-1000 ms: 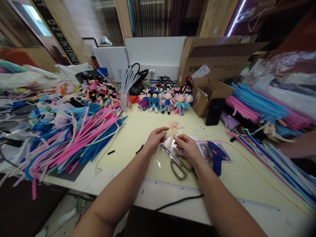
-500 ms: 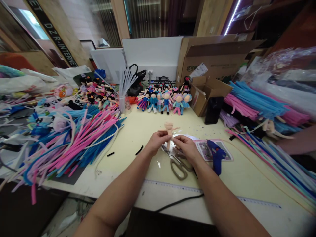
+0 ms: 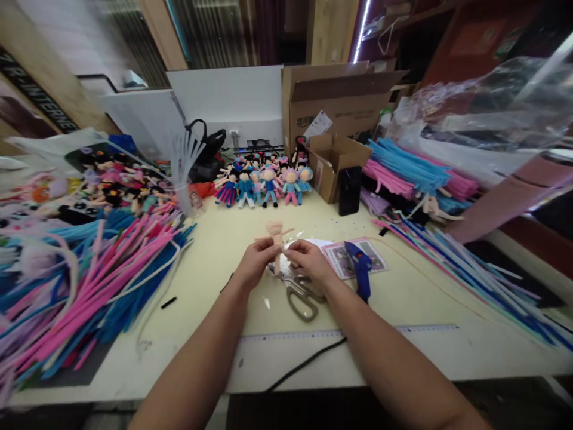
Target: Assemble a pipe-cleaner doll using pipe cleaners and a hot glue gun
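Observation:
Between my hands is a small beige doll body that looks made of fuzzy pipe cleaner, with a head, thin outstretched arms and a trunk. My left hand pinches it at the middle. The fingertips of my right hand are closed at the same spot from the other side; they partly hide the trunk. Grey-handled scissors lie on the table just under my hands, blades toward the doll. Right of my right hand, a blue glue gun rests on a printed picture card.
Finished dolls stand in rows at the back, beside cardboard boxes and a black phone-like block. Pipe cleaners heap at left; more bundles lie at right. A ruler and a black cable lie near the front edge.
The camera view has turned to the right, so everything appears shifted left. Both hands remain on the doll body in nearly the same pose.

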`<state>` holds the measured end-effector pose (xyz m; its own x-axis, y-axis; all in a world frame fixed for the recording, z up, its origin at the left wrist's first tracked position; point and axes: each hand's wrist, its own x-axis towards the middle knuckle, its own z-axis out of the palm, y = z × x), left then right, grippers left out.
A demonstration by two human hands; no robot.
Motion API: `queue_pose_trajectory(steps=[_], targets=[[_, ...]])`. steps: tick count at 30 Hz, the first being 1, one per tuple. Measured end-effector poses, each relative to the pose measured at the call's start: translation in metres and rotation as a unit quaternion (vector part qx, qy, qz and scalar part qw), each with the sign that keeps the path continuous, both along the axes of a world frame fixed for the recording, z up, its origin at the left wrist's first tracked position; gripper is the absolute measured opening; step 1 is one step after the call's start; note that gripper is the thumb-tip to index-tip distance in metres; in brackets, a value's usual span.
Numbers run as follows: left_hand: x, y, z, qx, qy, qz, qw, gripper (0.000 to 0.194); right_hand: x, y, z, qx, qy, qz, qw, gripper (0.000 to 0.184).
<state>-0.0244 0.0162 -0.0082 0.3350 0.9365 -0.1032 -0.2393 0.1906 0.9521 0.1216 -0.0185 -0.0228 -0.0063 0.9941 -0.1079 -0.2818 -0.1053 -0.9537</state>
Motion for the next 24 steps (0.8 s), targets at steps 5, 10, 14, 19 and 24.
queue_pose_trajectory(steps=[5,10,14,19,24], targets=[[-0.0016,0.0028,-0.0037,-0.01,0.011,-0.001,1.0,0.03,0.0031,0.0013,-0.0004,-0.01,-0.004,-0.021,1.0,0.032],[-0.0033,0.0049,-0.0069,-0.019,0.007,0.011,1.0,0.033,0.0057,0.0012,-0.0002,-0.024,-0.023,-0.023,0.999,0.034],[-0.0043,0.0058,-0.0099,-0.009,-0.002,0.004,1.0,0.033,0.0069,0.0011,-0.0011,-0.037,-0.025,-0.021,0.999,0.032],[-0.0034,0.005,-0.0074,-0.01,-0.003,0.004,1.0,0.036,0.0077,0.0014,-0.0017,-0.023,-0.034,0.001,0.999,0.029],[-0.0017,0.002,-0.0027,-0.014,0.01,-0.007,1.0,0.037,0.0091,0.0011,0.0,-0.019,-0.036,0.001,0.999,0.029]])
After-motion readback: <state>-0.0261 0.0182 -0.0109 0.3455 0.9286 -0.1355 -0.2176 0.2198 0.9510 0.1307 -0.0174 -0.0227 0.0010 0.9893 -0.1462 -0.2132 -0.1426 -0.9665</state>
